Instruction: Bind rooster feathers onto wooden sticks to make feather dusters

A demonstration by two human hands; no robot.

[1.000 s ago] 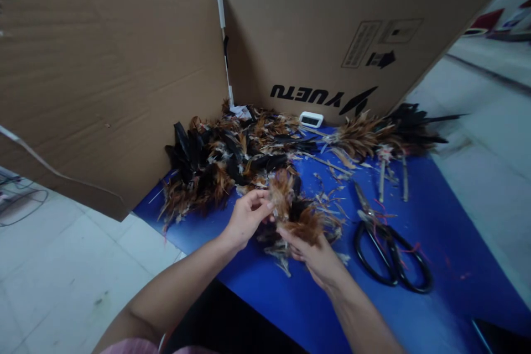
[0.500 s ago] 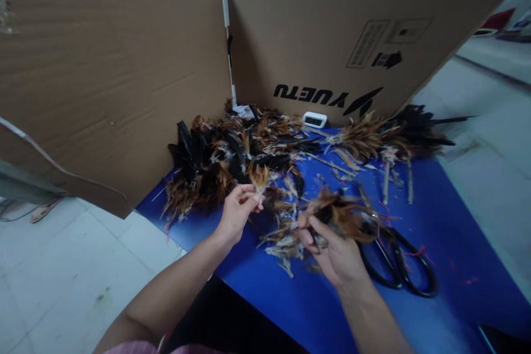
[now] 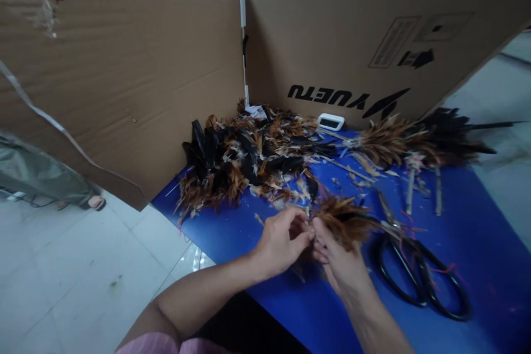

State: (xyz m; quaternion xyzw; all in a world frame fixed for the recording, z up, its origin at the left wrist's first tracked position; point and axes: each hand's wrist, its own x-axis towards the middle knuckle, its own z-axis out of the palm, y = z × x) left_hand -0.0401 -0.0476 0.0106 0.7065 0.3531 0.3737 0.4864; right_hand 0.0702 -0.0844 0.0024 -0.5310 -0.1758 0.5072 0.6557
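- Head view, lower centre of the frame: the right hand (image 3: 346, 271) grips a small bunch of brown feathers (image 3: 344, 218) at its quill end, fingers closed around the stems, the plumes fanning up and to the right.
- The left hand (image 3: 282, 243) meets it just to the left, thumb and fingertips pinched together at the same quill end; whether it holds a separate feather there I cannot tell.
- The bunch sits just above the blue tabletop (image 3: 477, 221), in the centre of the frame, between the big pile and the scissors.
- Handling, as I judge it: the feathers look very light, soft and springy, easily bent or shed. The stiff quill stems are the place to hold; the plumes would crush or slip out.
- Upper centre: a loose pile of black and brown feathers (image 3: 249, 160) lies against the cardboard screen (image 3: 124, 83), well within reach of the left hand.
- Right of the hands: black-handled scissors (image 3: 418, 274) lie flat, blades pointing toward the bunch, just beside it.
- Upper right: finished feather bundles on sticks (image 3: 415, 144) lie across the table; a small white device (image 3: 331, 121) rests at the foot of the cardboard.
- Left edge: another person's foot (image 3: 95, 202) stands on the tiled floor, well apart.
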